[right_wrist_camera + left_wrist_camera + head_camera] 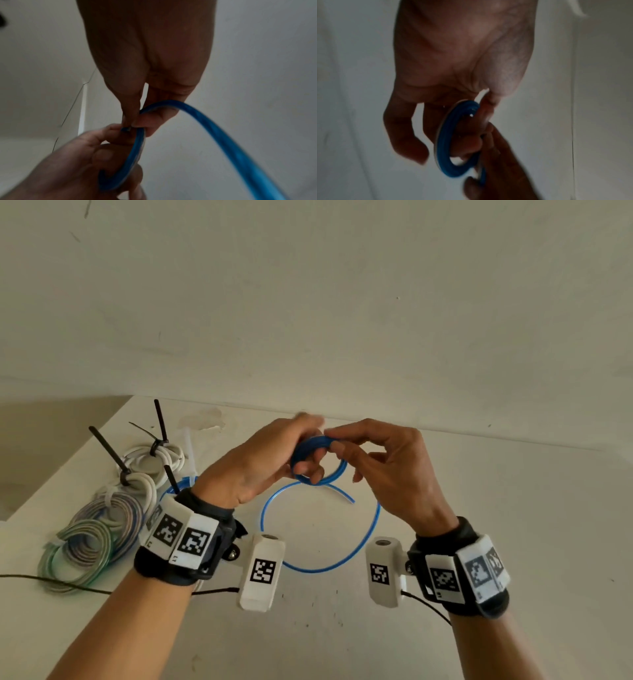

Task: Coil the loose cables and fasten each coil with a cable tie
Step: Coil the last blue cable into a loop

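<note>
Your left hand holds a small coil of blue cable up above the tabletop, its fingers curled through and around the turns. Your right hand meets it from the right, thumb and forefinger pinching the cable at the top of the coil where it touches your left fingertips. From that pinch the loose remainder of the blue cable drops away and lies in one wide loop on the tabletop just near of your hands, its free end resting inside the loop's far side. At the far left of the tabletop sit the coils already fastened: two white coils bound with black cable ties whose tails stick up, and nearer to you two multicoloured coils bound with white ties. A thin black wire crosses the near left edge, running to your wrist camera.
</note>
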`<state>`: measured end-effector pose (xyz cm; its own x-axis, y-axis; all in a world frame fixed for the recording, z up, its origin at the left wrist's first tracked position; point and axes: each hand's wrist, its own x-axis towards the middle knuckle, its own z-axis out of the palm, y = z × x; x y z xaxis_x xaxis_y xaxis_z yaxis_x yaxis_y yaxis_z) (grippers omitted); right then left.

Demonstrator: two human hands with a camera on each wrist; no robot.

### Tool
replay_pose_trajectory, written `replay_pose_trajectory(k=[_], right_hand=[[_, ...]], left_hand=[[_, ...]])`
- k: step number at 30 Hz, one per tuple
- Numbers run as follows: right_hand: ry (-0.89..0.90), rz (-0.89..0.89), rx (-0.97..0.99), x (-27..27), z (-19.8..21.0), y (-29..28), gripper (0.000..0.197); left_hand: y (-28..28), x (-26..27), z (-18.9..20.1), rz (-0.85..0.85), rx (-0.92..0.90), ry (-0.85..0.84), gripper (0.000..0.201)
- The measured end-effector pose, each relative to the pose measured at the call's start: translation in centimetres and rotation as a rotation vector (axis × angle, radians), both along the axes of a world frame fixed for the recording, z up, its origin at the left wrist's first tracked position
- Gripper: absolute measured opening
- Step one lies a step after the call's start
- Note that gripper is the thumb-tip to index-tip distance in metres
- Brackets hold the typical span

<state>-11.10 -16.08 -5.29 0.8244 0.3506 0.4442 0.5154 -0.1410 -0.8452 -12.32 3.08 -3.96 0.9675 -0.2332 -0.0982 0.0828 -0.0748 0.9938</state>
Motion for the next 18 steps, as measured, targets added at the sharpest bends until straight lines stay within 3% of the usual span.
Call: replay_pose_trajectory(k=[3,9,12,15,18], right_hand=[[-0.035,-0.037,-0.055,0.0,-0.2,0.1,0.017],[0.119,-0.117,0.363,-0.5,-0.5,1.5,0.017],[0.163,-0.136,0.501,-1.3,-0.9,2.8,0.019],[0.162,-0.168,0.549,-1.2,-1.3,3.2,0.017],[0.139,-0.168,0.483,-0.4,-1.1,2.1,0.014]], left_hand=[[-0.5,0.0,-0.4,0.041,0.144,-0.092,0.043],[-1.2,0.0,-0.4,0.166,-0.148,-0.244,0.045],[-1.9,0.0,-0.6,0.261,-0.208,-0.305,0.045],[-2.7,0.0,-1.2,0.283,-0.243,-0.351,0.044],[-2.6,0.1,-1.0,0.213,-0.270,-0.227,0.048]])
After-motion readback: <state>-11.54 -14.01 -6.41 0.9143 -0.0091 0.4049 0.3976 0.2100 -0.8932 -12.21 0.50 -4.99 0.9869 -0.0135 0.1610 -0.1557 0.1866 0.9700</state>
